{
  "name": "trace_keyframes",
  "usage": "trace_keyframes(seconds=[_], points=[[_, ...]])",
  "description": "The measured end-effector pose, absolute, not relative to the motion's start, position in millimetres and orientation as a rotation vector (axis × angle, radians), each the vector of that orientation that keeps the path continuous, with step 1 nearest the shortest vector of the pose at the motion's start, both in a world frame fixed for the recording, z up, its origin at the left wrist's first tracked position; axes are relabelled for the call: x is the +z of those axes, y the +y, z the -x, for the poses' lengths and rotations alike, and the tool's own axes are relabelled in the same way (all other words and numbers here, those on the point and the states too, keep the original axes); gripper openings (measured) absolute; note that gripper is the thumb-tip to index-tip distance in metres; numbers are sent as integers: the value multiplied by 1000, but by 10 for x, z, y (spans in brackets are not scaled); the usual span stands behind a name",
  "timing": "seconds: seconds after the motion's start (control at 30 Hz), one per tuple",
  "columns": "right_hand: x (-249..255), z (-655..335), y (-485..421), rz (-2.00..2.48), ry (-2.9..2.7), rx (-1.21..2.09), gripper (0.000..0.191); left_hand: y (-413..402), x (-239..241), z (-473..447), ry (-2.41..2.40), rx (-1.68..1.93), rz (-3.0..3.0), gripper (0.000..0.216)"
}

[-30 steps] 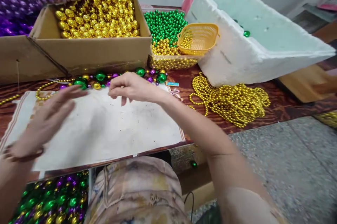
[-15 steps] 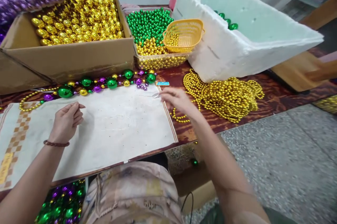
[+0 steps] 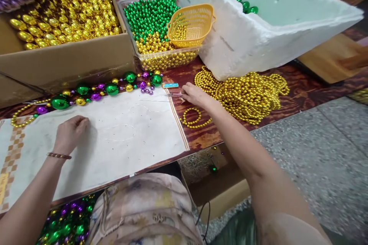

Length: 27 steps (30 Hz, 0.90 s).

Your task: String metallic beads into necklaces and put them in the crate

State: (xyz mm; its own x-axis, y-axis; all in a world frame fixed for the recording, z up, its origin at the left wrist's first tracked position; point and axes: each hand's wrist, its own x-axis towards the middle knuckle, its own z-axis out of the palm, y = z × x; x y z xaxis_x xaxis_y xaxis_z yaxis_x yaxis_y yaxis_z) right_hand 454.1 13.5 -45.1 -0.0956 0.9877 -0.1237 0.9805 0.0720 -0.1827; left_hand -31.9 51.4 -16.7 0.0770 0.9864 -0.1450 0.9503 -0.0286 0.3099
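My left hand [image 3: 71,133] is closed above the left part of a white cloth [image 3: 120,149]. Whatever its fingers may hold is hidden. Over the cloth's right edge, my right hand [image 3: 193,94] has its fingers closed at the pinkish handle of small scissors [image 3: 174,94], blades pointing left. Just below the blades lies a thin needle [image 3: 153,101]. Fine clear thread [image 3: 133,132] curls across the cloth. Along its far edge runs a strand of green, purple and gold beads [image 3: 112,89], with a few loose purple beads [image 3: 147,91] near its right end.
Gold bead strings [image 3: 244,97] are heaped right of my right hand. Behind stand a carton [image 3: 69,59] of gold beads, a clear tub [image 3: 169,60] of green and gold beads with a yellow basket [image 3: 192,40], and a white foam box [image 3: 230,53].
My right hand has drawn slightly away from the needle, and the scissors show more clearly at its fingers. My left hand has turned knuckles-up. The camera view has shifted.
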Motion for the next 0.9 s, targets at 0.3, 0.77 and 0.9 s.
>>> trace_keyframes(seconds=[0.3, 0.77, 0.9], points=[[-409, -4900, -195, 1918, -1391, 617, 25, 403, -216, -181, 1942, 460, -2616, 47], [-358, -4385, -945, 1295, -541, 1146, 31, 678, -289, -2521, 978, -107, -2907, 35], [-335, -4400, -1029, 1349, -586, 1099, 41, 714, -330, -2633, 938, -150, -2953, 33]])
